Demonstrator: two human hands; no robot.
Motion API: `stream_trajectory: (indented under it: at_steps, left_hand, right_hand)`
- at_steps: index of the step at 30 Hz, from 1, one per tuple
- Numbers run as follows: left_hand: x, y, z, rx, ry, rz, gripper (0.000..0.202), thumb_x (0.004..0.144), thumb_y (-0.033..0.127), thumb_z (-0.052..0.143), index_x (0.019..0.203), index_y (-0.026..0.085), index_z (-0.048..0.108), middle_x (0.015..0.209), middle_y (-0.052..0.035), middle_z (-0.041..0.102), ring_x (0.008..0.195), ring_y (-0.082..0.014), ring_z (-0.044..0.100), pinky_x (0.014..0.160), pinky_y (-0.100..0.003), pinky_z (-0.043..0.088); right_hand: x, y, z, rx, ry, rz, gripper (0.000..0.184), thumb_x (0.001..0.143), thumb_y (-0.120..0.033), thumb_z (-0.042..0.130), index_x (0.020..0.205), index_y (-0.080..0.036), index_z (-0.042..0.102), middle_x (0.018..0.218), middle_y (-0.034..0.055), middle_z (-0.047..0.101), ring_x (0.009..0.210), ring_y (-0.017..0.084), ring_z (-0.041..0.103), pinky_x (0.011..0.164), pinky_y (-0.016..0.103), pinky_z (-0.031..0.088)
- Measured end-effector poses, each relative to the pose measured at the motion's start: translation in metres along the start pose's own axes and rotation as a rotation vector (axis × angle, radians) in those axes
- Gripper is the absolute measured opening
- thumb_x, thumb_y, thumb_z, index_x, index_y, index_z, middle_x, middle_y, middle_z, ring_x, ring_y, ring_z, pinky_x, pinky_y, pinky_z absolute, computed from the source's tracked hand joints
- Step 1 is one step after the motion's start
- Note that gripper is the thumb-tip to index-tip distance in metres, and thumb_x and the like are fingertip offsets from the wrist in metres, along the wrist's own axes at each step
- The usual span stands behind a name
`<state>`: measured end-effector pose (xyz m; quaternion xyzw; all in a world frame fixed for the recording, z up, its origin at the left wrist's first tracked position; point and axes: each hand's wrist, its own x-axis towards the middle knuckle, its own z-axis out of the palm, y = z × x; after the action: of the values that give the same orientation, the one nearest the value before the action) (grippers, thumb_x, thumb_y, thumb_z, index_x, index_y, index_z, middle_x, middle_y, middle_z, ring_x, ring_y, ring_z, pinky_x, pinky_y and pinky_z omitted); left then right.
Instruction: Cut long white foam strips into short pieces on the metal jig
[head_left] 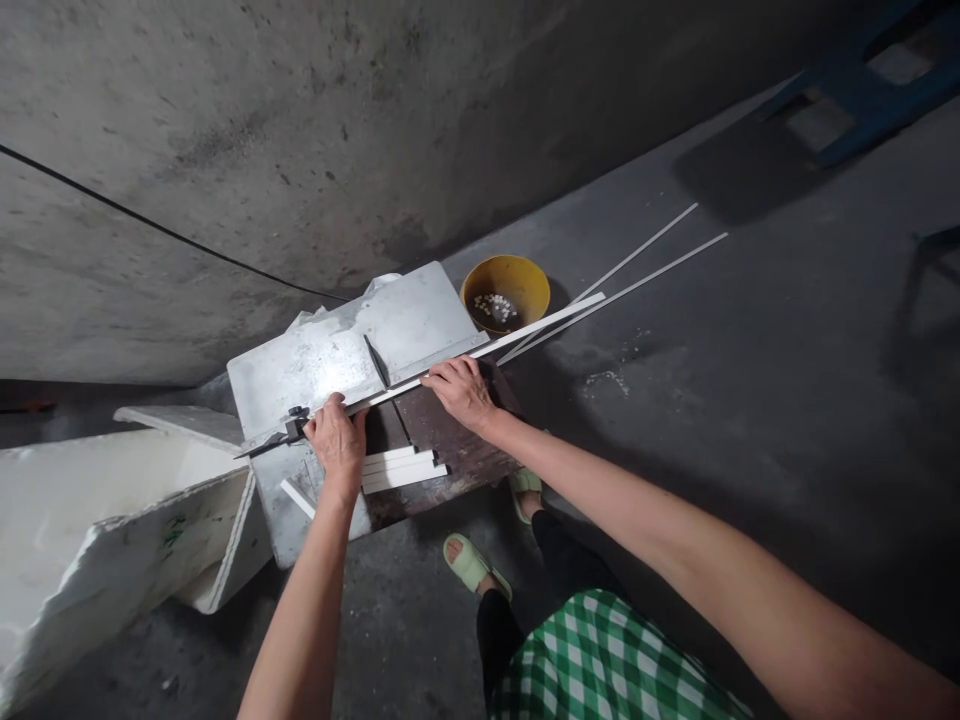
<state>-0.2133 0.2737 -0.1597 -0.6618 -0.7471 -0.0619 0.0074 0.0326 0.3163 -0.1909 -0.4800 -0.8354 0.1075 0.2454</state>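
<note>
A: How far along is the cutting?
B: Three cut pieces (401, 468) lie near the left hand (337, 440), its fingers curled on the cutter handle (289, 428). The right hand (461, 392) presses flat, fingers together, on the long strip (525, 335) lying across the bench; most remains uncut.

My skirt (607, 660) is green-and-white check, over black leggings (559, 560), and my sandals (472, 563) are pale green. The strip (517, 337) under my hands is white — so are the cut pieces (397, 468) on the dark brown bench (457, 450). The metal plate (337, 360) is dull silver-grey, the bowl (506, 293) yellow with white bits inside. The foam box (112, 520) is white; the floor (750, 420) is dark grey.
</note>
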Motion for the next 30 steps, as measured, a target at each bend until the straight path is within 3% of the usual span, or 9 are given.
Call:
stream_trajectory:
  at_steps: [8,14,18,20,22,26,30]
  left_hand:
    - [0.015,0.006,-0.002,0.068,-0.003,-0.003,0.031,0.092,0.035,0.056,0.116,0.015,0.054,0.097,-0.0089,0.067,0.095,-0.0272,0.058,0.084,-0.038,0.035]
    - [-0.011,0.010,-0.007,0.150,-0.024,0.077,0.021,0.095,0.035,0.049,0.101,0.020,0.063,0.099,-0.0092,0.064,0.095,-0.0267,0.057,0.081,-0.038,0.037]
    - [-0.031,0.011,-0.011,0.104,0.021,0.129,0.024,0.095,0.028,0.047,0.110,0.022,0.064,0.119,-0.0125,0.062,0.107,-0.0271,0.057,0.090,-0.041,0.038]
    - [-0.042,0.014,-0.014,0.084,0.015,0.202,0.024,0.095,0.026,0.046,0.110,0.021,0.065,0.132,-0.0138,0.058,0.115,-0.0283,0.055,0.097,-0.043,0.036]
    - [-0.052,0.016,-0.016,0.048,-0.024,0.266,0.025,0.095,0.025,0.046,0.112,0.020,0.063,0.130,-0.0133,0.060,0.115,-0.0281,0.056,0.101,-0.044,0.035]
    - [-0.057,0.014,-0.015,0.077,-0.056,0.179,0.038,0.094,0.029,0.047,0.129,0.015,0.054,0.125,-0.0162,0.063,0.108,-0.0304,0.058,0.096,-0.045,0.039]
    - [-0.053,0.010,-0.014,0.087,-0.111,0.165,0.029,0.094,0.029,0.049,0.119,0.018,0.060,0.125,-0.0142,0.063,0.109,-0.0303,0.057,0.096,-0.047,0.038]
  right_hand:
    - [0.013,-0.003,0.007,-0.015,0.034,0.010,0.023,0.096,-0.014,0.052,0.102,-0.023,0.072,0.102,0.0050,0.068,0.100,0.020,0.050,0.093,0.037,0.030]
    - [-0.013,-0.007,-0.002,0.002,0.017,0.015,0.025,0.096,-0.013,0.050,0.111,-0.022,0.069,0.107,0.0064,0.067,0.101,0.020,0.051,0.095,0.037,0.031]
    - [-0.026,-0.002,-0.010,-0.034,0.016,0.087,0.026,0.097,-0.018,0.050,0.119,-0.017,0.064,0.106,0.0092,0.067,0.099,0.022,0.051,0.094,0.038,0.032]
    - [-0.027,0.001,-0.014,-0.040,0.018,0.115,0.023,0.097,-0.020,0.050,0.115,-0.019,0.065,0.106,0.0092,0.066,0.099,0.023,0.050,0.092,0.038,0.032]
    - [-0.025,0.004,-0.015,-0.043,0.018,0.114,0.020,0.097,-0.021,0.050,0.109,-0.020,0.067,0.107,0.0084,0.065,0.098,0.023,0.050,0.090,0.037,0.032]
    - [-0.019,0.002,-0.012,-0.048,0.028,0.081,0.020,0.098,-0.021,0.048,0.104,-0.019,0.067,0.107,0.0070,0.066,0.096,0.022,0.050,0.090,0.036,0.031]
    - [-0.012,-0.013,-0.004,-0.059,-0.002,0.049,0.021,0.099,-0.020,0.047,0.108,-0.019,0.066,0.103,0.0068,0.066,0.094,0.022,0.048,0.091,0.037,0.029]
